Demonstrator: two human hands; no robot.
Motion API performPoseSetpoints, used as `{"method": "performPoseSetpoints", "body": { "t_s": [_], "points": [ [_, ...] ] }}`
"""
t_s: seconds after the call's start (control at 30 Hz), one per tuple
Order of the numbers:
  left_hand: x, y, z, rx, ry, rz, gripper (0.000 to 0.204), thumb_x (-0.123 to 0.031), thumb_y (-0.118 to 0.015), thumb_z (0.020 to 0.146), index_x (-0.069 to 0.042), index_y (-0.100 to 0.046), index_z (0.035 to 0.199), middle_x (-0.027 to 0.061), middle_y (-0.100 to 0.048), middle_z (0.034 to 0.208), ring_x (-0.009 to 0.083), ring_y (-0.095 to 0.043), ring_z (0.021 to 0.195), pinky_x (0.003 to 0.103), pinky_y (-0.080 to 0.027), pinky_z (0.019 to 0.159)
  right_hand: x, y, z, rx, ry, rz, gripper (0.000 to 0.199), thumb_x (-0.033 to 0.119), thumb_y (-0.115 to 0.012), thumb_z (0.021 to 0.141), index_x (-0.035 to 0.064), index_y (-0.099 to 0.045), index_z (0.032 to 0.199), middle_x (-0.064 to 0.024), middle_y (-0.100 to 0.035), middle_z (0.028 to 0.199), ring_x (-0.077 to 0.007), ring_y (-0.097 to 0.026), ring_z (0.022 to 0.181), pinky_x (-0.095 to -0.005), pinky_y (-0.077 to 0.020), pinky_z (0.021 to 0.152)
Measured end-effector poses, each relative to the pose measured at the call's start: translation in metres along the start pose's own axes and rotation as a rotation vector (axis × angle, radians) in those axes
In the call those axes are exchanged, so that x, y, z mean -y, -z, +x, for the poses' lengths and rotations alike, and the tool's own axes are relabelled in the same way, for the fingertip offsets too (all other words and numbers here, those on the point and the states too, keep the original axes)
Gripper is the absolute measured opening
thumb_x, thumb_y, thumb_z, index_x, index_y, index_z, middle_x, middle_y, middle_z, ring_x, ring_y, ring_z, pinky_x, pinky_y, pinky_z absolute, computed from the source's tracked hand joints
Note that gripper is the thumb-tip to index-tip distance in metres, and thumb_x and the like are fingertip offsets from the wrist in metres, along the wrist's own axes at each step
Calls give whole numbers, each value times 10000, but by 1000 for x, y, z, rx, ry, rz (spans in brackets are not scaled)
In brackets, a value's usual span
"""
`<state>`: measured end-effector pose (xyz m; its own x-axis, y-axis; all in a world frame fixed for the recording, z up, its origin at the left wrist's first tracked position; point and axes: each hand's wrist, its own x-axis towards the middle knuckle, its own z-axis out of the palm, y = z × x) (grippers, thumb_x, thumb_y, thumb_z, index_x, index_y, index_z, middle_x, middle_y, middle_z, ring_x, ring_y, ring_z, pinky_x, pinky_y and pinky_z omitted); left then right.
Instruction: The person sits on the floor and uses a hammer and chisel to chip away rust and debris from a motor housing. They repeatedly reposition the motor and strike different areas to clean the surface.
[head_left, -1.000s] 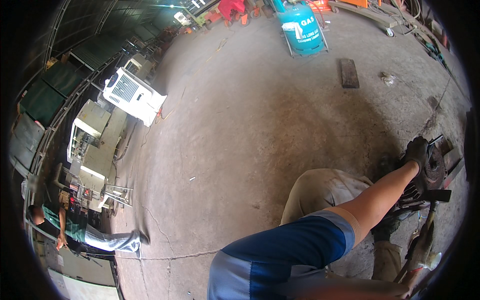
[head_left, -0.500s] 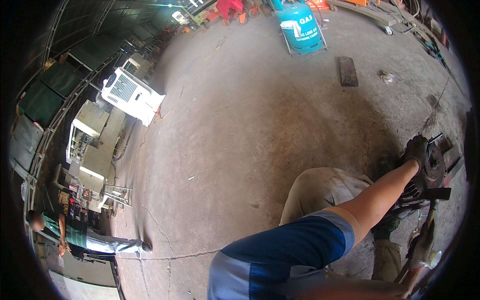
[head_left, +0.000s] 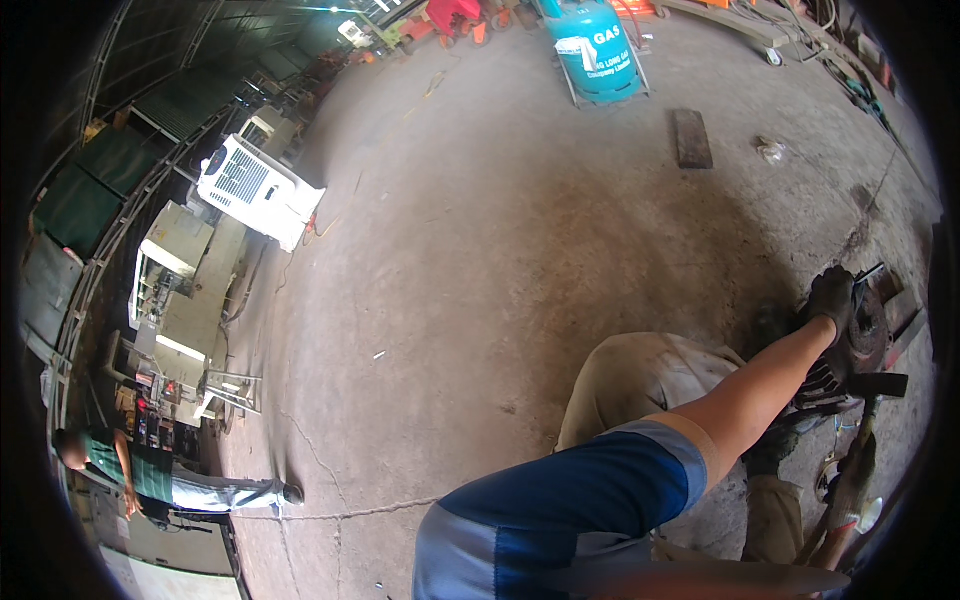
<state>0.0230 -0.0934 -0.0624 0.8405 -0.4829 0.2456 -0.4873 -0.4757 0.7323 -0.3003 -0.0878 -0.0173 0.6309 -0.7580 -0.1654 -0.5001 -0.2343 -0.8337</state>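
My left hand [head_left: 832,296], in a dark glove, is closed around a metal rod like a chisel or punch [head_left: 870,272]. It rests over a dark, round, greasy metal part [head_left: 868,328] on the floor at the right. Below it, my right hand [head_left: 856,466] grips the handle of a hammer [head_left: 878,386]. The hammer's dark head is beside the metal part; I cannot tell whether they touch. A finned dark piece [head_left: 820,384] lies partly hidden behind my left forearm.
A flat brown block [head_left: 691,139] and a crumpled clear scrap [head_left: 771,150] lie on the concrete. Farther off are a teal gas cylinder [head_left: 600,60], a wheeled trolley [head_left: 735,28], and a white air cooler [head_left: 258,185]. Machines [head_left: 185,290] and another person [head_left: 150,468] are at the left.
My right hand and the hammer have shifted slightly up and right in the view. My left hand keeps its hold on the rod. The background has slid a little with my head.
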Motion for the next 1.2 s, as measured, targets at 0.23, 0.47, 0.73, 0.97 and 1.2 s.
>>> {"method": "performPoseSetpoints", "body": {
  "t_s": [0.23, 0.47, 0.73, 0.97, 1.2],
  "points": [
    [-2, 9, -3, -12, -62, -6, 238, -290, -620, 943, -63, -682, 975, 191, -652, 1043, 400, -644, 1018, 504, -518, 869, -10, 2, 9, 15, 82, -161, 435, 172, -500, 1074, -49, -466, 1446, -194, -581, 1388, -276, -555, 1258, -353, -410, 1067],
    [-2, 7, -2, -19, -8, -12, 243, -288, -620, 942, -58, -686, 978, 191, -658, 1065, 387, -650, 1028, 491, -520, 878, -1, 1, 4, 9, 149, -255, 445, 142, -508, 1065, -57, -441, 1458, -208, -557, 1424, -309, -525, 1322, -373, -387, 1104],
    [-6, 17, -4, 5, -60, 23, 243, -287, -621, 940, -59, -693, 986, 186, -664, 1052, 388, -652, 1018, 485, -518, 880, 5, 2, 4, 21, 127, -259, 442, 137, -527, 1058, -47, -445, 1451, -234, -590, 1363, -329, -571, 1256, -389, -432, 1051],
    [-4, 13, -4, -6, -58, 10, 272, -323, -626, 940, -62, -696, 973, 189, -663, 1052, 389, -650, 1018, 491, -511, 881, 5, 8, 9, 14, 156, -355, 435, 125, -536, 1044, -32, -457, 1442, -250, -603, 1350, -358, -596, 1228, -411, -458, 1006],
    [-5, 13, -3, 43, 9, 2, 301, -354, -628, 943, -63, -698, 984, 189, -663, 1045, 402, -648, 1020, 503, -514, 879, 14, 20, 13, 16, 244, -431, 439, 124, -562, 1019, 9, -475, 1433, -264, -655, 1247, -371, -654, 1141, -427, -505, 911]
  ]
}}
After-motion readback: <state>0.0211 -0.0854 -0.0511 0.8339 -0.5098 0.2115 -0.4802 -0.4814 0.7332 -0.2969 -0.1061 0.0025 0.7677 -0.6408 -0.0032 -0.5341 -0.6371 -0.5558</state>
